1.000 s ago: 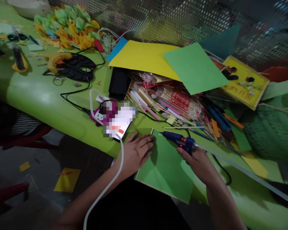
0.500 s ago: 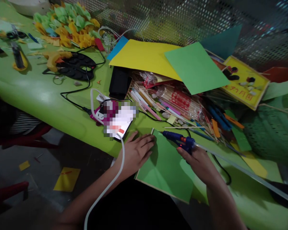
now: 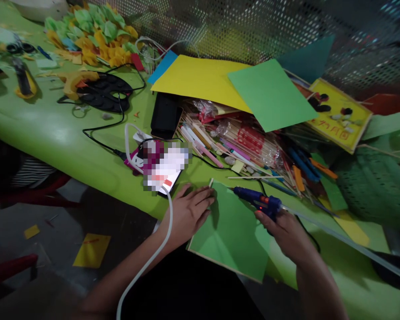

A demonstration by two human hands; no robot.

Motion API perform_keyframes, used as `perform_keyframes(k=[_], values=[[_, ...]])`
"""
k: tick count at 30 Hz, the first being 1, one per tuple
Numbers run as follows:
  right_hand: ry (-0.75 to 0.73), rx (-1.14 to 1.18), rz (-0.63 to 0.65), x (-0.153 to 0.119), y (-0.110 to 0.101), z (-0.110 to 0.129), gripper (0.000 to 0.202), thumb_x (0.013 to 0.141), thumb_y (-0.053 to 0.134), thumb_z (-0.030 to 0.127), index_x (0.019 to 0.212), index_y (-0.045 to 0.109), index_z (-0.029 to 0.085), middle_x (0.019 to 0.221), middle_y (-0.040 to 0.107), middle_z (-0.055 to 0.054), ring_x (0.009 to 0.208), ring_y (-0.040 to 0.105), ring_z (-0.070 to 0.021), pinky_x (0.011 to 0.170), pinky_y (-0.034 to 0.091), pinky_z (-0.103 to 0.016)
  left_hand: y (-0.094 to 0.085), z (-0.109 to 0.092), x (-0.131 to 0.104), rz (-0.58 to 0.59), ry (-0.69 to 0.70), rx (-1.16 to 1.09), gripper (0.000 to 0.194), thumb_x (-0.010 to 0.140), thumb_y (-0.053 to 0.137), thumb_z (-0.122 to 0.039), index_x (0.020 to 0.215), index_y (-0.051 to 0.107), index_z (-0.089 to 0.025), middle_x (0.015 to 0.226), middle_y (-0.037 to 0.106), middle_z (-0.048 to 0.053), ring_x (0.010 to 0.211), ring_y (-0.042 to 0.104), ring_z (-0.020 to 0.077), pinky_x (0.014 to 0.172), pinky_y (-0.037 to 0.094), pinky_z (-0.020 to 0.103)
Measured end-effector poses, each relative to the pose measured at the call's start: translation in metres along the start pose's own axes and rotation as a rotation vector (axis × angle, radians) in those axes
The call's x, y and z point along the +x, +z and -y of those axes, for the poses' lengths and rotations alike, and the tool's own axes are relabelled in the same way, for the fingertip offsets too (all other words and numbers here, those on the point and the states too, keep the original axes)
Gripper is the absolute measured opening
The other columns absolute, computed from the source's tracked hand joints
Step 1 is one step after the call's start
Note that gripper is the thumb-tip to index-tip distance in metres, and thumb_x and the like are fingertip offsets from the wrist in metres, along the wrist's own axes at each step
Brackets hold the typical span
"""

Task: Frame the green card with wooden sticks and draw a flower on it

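A green sheet [image 3: 233,240] lies at the table's front edge, with thin wooden sticks along its left and front edges. My left hand [image 3: 188,215] rests on its left edge, fingers spread and pressing down near the stick. My right hand [image 3: 286,226] is wrapped round a blue glue gun [image 3: 260,200] with a red light on it. The gun's nozzle points left, over the far edge of the sheet. A long clear glue stick [image 3: 340,240] runs out of its back to the right.
A lit phone [image 3: 173,166] and a purple power strip [image 3: 131,162] lie left of the sheet, with a white cable crossing my left forearm. Behind are pens, skewers, yellow card [image 3: 203,80] and a green basket [image 3: 373,186]. Paper flowers [image 3: 96,35] stand at the back left.
My right hand has moved the glue gun to the right, so its nozzle is farther from the sheet's left corner. My left hand has stayed in place.
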State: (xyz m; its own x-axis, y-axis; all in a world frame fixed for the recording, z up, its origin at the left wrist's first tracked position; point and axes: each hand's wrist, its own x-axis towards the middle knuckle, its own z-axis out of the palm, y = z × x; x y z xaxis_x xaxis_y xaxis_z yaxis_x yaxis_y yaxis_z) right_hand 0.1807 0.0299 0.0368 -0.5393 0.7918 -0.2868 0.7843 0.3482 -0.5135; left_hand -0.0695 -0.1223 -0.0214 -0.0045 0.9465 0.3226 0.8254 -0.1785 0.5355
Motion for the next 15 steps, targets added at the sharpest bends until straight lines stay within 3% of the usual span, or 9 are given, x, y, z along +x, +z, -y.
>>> perform_keyframes(k=[8, 15], values=[[-0.003, 0.028, -0.014, 0.002, 0.001, 0.008, 0.055, 0.088, 0.051, 0.071, 0.089, 0.072, 0.020, 0.081, 0.075, -0.010, 0.076, 0.068, -0.0285, 0.073, 0.054, -0.038, 0.002, 0.001, 0.000, -0.008, -0.001, 0.012, 0.025, 0.104, 0.052, -0.024, 0.127, 0.063, -0.022, 0.142, 0.066, 0.003, 0.134, 0.059, 0.0195, 0.120, 0.035, 0.049], [0.002, -0.002, -0.018, 0.005, 0.005, 0.012, 0.056, 0.088, 0.052, 0.070, 0.097, 0.074, 0.019, 0.088, 0.077, -0.011, 0.082, 0.070, -0.0311, 0.076, 0.054, -0.040, 0.002, 0.001, 0.000, -0.004, 0.000, 0.014, 0.026, 0.105, 0.048, -0.025, 0.127, 0.063, -0.022, 0.142, 0.066, 0.004, 0.136, 0.058, 0.0192, 0.122, 0.033, 0.049]])
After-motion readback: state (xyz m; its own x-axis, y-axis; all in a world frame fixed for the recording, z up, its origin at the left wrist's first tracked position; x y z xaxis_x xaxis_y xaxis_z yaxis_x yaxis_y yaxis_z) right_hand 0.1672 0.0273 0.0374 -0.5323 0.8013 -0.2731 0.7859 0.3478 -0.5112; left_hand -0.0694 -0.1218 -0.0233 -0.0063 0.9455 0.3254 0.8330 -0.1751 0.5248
